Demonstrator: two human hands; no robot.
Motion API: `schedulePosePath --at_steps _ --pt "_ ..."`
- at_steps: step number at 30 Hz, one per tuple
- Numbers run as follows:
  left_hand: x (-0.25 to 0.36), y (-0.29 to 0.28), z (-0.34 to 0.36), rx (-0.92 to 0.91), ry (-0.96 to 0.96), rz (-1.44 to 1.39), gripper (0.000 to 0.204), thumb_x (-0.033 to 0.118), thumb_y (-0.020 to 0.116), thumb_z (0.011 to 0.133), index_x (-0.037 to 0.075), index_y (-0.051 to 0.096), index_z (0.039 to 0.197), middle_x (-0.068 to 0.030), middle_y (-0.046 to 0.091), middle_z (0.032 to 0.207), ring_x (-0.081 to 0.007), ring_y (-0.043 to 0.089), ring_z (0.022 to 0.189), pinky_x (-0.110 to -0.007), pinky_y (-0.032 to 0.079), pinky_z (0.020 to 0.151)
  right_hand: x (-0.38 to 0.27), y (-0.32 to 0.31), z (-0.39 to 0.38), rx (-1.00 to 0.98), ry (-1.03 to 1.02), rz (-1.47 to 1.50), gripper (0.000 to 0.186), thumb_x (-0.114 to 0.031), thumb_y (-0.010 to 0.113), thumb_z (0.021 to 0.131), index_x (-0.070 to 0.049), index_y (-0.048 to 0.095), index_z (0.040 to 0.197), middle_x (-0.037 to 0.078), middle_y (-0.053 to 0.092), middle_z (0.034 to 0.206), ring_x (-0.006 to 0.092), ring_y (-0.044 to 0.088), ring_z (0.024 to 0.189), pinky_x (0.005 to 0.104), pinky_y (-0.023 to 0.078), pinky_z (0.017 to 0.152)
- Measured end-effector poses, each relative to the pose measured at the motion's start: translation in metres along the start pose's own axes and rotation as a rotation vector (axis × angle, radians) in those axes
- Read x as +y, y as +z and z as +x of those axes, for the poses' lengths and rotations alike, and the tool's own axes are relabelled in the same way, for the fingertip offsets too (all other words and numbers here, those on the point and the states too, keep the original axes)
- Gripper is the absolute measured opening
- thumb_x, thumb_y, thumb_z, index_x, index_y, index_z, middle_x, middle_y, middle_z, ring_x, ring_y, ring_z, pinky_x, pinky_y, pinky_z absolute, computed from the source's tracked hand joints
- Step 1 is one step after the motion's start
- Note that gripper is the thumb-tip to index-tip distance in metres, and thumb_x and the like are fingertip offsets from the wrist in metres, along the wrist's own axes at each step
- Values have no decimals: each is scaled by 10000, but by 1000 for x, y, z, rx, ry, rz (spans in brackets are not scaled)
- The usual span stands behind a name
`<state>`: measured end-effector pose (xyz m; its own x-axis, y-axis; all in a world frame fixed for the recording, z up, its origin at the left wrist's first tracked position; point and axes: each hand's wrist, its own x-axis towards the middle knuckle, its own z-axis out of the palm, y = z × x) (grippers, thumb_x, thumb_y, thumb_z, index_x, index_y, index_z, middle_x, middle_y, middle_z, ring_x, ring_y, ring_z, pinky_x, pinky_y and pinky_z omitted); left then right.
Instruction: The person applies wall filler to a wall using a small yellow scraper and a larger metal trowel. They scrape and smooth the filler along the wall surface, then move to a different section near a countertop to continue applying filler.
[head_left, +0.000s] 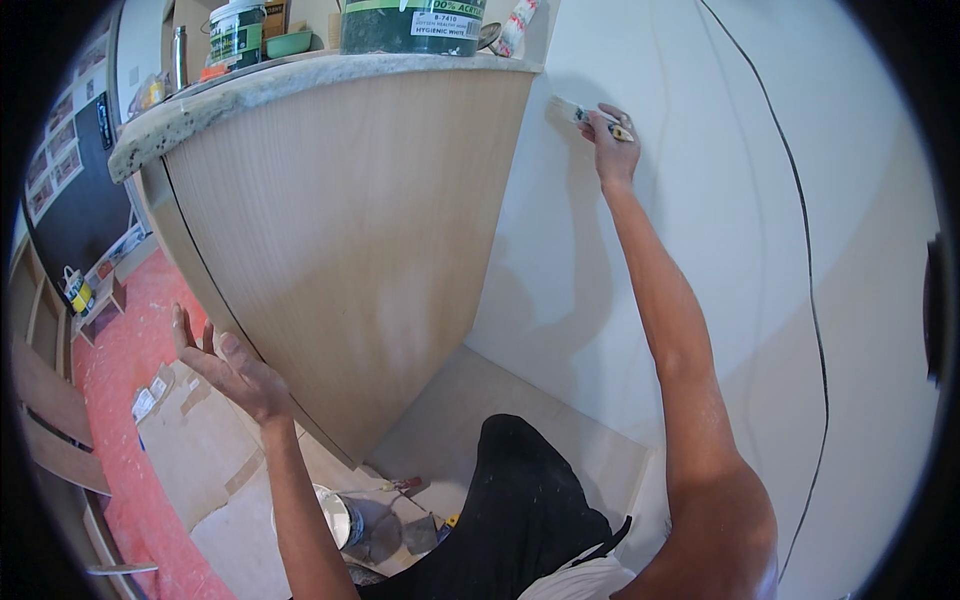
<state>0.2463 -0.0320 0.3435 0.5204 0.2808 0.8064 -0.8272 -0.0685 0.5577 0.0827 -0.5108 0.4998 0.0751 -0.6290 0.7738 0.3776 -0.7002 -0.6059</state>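
In my right hand (616, 150) is a paintbrush (590, 118), its pale bristles pointing left at the white wall (720, 200), close to the cabinet's back edge. Whether the bristles touch the wall I cannot tell. My left hand (235, 372) is raised with fingers spread and holds nothing. It is beside the front edge of the light wood cabinet (350, 230). A speckled stone countertop (330, 80) tops that cabinet.
On the countertop stand a big green paint bucket (410, 30), a smaller tub (237, 38) and a green bowl (288, 43). Below are a white bucket (335, 515), a red-handled tool (405, 484) and flattened cardboard (200, 450). A black cable (803, 220) hangs down the wall.
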Motion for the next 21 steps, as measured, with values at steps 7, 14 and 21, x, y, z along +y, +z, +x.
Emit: schedulePosePath --at_steps 7,14,21 --pt "-4 -1 1 10 9 -6 769 519 443 1002 -86 287 1450 -212 337 1482 -320 431 1337 -426 354 1108 -2 32 24 -55 -27 -198 260 -209 646 921 35 724 966 93 741 820 150 715 779 282 560 719" --pt "-3 0 0 13 10 -18 744 501 436 1008 -85 300 1446 -209 343 1483 -308 413 1352 -425 342 1119 5 41 39 -42 -167 -340 269 -224 647 910 27 735 951 100 747 807 158 713 761 302 548 734" --pt "2 1 1 17 45 14 714 478 429 1014 -77 307 1447 -210 349 1485 -302 403 1362 -430 346 1114 -8 39 29 21 -165 -169 252 -215 628 919 3 743 971 87 751 831 154 713 783 314 540 761"
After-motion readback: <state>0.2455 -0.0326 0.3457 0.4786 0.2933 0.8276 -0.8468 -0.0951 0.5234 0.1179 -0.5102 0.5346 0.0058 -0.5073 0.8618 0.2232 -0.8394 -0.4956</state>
